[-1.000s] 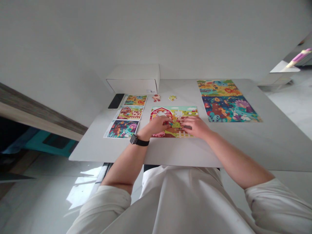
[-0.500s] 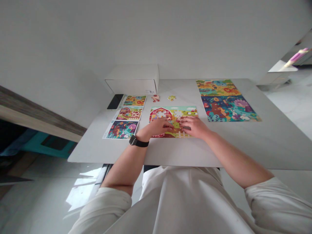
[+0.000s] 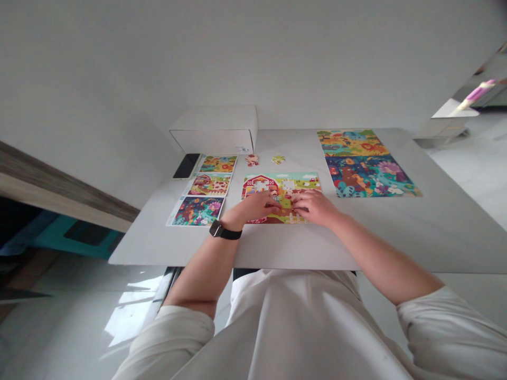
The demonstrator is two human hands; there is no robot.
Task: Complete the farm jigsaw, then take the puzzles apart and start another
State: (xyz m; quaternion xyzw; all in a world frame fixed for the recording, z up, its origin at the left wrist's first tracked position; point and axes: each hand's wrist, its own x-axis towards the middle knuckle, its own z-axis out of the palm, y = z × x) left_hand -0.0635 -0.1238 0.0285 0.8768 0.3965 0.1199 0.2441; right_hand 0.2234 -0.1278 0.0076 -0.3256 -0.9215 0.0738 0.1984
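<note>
A farm jigsaw puzzle [image 3: 312, 182] with a red barn lies in front of me on the table, mostly assembled. A piece-shaped gap shows in the barn. To its right is another pale patch, either a gap or part of the picture. My left hand [image 3: 259, 205], with a black watch at the wrist, lies over the lower left of the puzzle with its fingers stretched out. Across from it, my right hand [image 3: 315, 206] touches the right part, fingers bent and slightly apart. What is under the fingertips is hidden. Beyond the puzzle lie a reddish puzzle piece [image 3: 252, 160] and a yellow-green puzzle piece [image 3: 278, 159].
A sheet with three small pictures [image 3: 209, 184] lies left of the puzzle, beside a phone [image 3: 186, 165]. Behind them a white box [image 3: 214, 140] stands against the wall. Two bright animal pictures [image 3: 368, 163] lie at the right of the white table [image 3: 297, 248].
The fingers of my right hand have curled in slightly on the puzzle. My left hand has hardly moved. The view has shifted a little.
</note>
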